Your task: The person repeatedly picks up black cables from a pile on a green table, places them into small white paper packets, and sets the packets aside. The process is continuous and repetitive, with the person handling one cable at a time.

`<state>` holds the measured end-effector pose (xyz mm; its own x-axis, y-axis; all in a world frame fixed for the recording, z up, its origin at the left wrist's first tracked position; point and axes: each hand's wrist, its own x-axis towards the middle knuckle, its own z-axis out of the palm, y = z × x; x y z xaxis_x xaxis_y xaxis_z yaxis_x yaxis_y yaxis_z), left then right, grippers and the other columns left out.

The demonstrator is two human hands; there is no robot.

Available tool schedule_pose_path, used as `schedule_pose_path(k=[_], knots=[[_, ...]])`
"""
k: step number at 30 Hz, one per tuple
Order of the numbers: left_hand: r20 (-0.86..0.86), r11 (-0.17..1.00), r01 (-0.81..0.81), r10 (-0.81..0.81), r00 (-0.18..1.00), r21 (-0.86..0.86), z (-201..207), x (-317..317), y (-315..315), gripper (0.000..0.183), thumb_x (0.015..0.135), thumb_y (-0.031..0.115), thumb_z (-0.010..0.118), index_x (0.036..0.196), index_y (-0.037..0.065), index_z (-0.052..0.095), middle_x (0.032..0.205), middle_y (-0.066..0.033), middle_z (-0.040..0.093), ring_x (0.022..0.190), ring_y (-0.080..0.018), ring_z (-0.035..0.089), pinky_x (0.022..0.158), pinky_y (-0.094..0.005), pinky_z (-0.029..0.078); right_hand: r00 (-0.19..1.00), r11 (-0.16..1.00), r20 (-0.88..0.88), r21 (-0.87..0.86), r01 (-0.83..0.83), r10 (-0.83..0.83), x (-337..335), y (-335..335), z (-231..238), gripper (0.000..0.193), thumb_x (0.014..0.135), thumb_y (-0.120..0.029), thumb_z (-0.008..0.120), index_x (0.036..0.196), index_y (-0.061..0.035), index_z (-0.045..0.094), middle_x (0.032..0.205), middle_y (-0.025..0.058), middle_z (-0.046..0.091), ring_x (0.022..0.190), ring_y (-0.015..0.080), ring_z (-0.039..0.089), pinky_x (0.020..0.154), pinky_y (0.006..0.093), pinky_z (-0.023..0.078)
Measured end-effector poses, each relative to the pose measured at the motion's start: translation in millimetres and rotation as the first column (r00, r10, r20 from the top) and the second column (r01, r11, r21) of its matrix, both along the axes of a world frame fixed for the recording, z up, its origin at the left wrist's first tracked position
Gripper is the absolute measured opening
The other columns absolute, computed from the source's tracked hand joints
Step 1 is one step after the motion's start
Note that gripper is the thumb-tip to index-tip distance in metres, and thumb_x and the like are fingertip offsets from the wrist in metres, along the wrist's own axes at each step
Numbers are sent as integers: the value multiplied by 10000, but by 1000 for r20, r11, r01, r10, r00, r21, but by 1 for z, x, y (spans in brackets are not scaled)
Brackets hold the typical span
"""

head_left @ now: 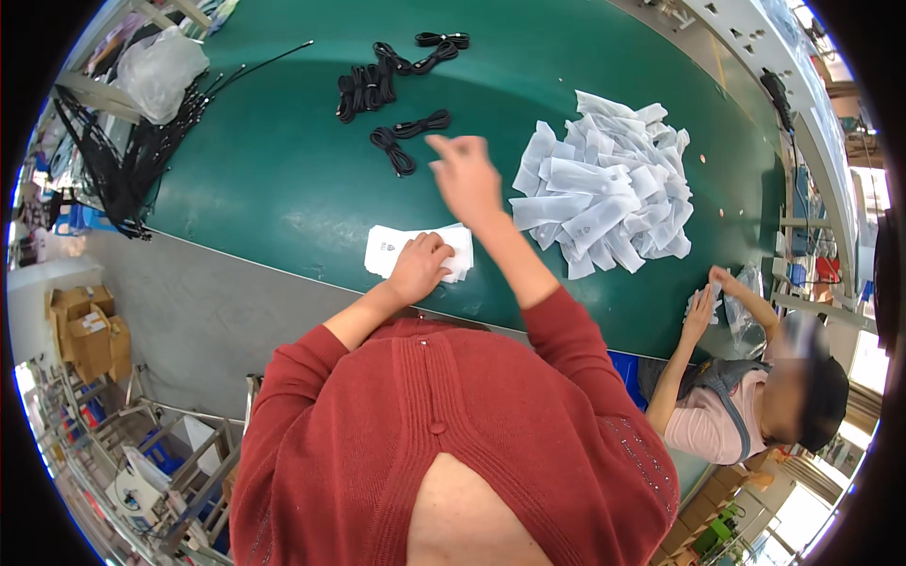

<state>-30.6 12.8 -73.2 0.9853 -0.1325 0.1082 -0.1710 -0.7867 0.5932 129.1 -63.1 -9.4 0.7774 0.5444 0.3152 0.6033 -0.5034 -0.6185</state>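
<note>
My left hand (420, 272) rests on a stack of flat white packets (385, 247) at the table's near edge, its fingers bent and pressed together on them. Small dark print shows on the top packet. My right hand (467, 184) is reached forward over the table, fingers apart, with nothing visible in it. Just beyond its fingertips lie a coiled black cable (393, 153) and a second black cable coil (422, 124). Farther off, several more coiled black cables (366, 90) lie grouped together.
A heap of filled white packets (604, 184) covers the right of the green table (274, 160). Long loose black cables (142, 160) hang over its left edge beside a clear plastic bag (162, 74). At the right, a co-worker (727, 396) handles small pieces near a clear bag.
</note>
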Motion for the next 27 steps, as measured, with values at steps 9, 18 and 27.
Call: schedule_pose_path(k=[9,18,27], knots=[[67,995,-73,77,995,-62,-11,-3,0,96,736,98,683,777,97,596,826,-56,569,831,-264,560,720,-398,432,992,986,13,-106,-127,129,0,38,-91,268,782,-118,647,1002,-58,507,964,156,561,781,336,631,657,445,519],[-90,925,-231,213,973,-303,-1,3,1,102,772,66,694,817,24,612,789,-94,610,740,-285,601,644,-373,490,597,930,-797,285,233,94,-51,-107,-55,108,935,-68,479,1006,2,519,800,47,618,581,63,485,541,230,409],[69,991,-64,73,995,-121,5,5,-2,101,772,112,691,817,84,606,814,-65,596,814,-276,583,701,-400,446,549,948,-834,210,238,47,-109,-162,-26,127,946,-73,430,1024,-10,507,814,49,629,593,64,464,560,246,419]])
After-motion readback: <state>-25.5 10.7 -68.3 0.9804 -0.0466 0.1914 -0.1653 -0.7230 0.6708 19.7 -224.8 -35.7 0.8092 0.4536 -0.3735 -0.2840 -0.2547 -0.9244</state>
